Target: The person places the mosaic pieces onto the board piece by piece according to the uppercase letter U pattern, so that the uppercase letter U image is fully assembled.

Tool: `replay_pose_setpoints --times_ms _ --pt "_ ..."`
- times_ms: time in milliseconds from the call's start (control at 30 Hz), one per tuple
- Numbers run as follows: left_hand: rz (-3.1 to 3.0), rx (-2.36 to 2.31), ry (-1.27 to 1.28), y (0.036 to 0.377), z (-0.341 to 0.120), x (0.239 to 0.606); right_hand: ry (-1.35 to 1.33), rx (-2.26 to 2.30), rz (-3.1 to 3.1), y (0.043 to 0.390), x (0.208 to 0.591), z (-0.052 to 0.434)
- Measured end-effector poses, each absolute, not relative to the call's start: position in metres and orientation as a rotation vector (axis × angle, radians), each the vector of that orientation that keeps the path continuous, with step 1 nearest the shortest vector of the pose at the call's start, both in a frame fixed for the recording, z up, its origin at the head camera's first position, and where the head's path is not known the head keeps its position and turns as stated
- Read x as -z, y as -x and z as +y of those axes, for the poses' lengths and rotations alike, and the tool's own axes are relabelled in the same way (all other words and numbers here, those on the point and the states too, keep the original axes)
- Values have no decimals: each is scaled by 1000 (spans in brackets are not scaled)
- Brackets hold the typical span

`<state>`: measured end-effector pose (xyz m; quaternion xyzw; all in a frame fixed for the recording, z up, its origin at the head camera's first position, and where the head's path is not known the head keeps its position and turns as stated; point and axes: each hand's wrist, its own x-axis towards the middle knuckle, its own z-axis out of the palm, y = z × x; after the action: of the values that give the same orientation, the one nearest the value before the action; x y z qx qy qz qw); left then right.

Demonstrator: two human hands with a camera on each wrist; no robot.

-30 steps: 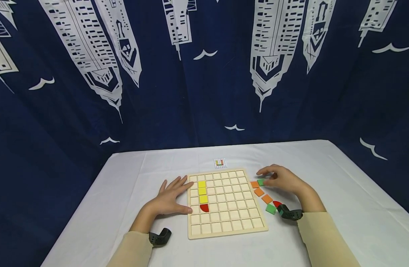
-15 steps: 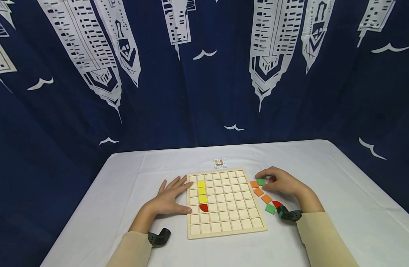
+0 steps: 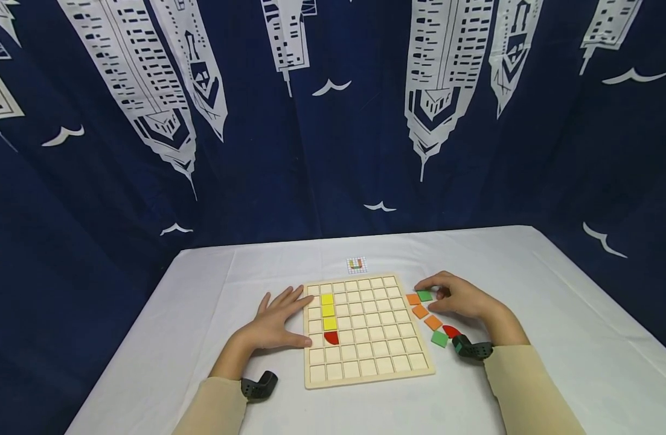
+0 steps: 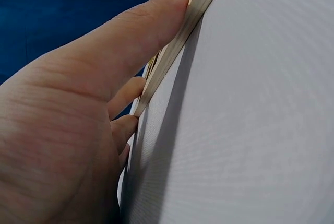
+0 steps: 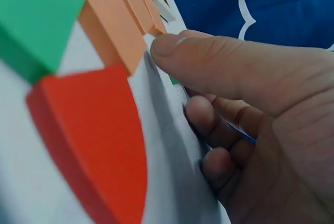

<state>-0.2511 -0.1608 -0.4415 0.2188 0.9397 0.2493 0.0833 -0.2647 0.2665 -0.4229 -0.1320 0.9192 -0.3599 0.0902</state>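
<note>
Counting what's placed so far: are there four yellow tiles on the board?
No, the board holds three yellow tiles in a column, above a red piece.

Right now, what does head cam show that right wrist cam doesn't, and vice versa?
Head only: the wooden grid board with three yellow tiles and a red quarter-round piece in its cells, the left hand flat against the board's left edge, and the small pattern card.
Right wrist only: a close look at the curled fingers from below.
Both: the right hand beside the loose orange tiles, a green tile and the loose red piece on the white tablecloth.
</note>
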Motion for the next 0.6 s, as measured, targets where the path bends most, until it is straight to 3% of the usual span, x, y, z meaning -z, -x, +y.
replay_pose_setpoints --times_ms 600 --pt "2822 -703 -656 252 -162 442 377 1060 2844 264 428 261"
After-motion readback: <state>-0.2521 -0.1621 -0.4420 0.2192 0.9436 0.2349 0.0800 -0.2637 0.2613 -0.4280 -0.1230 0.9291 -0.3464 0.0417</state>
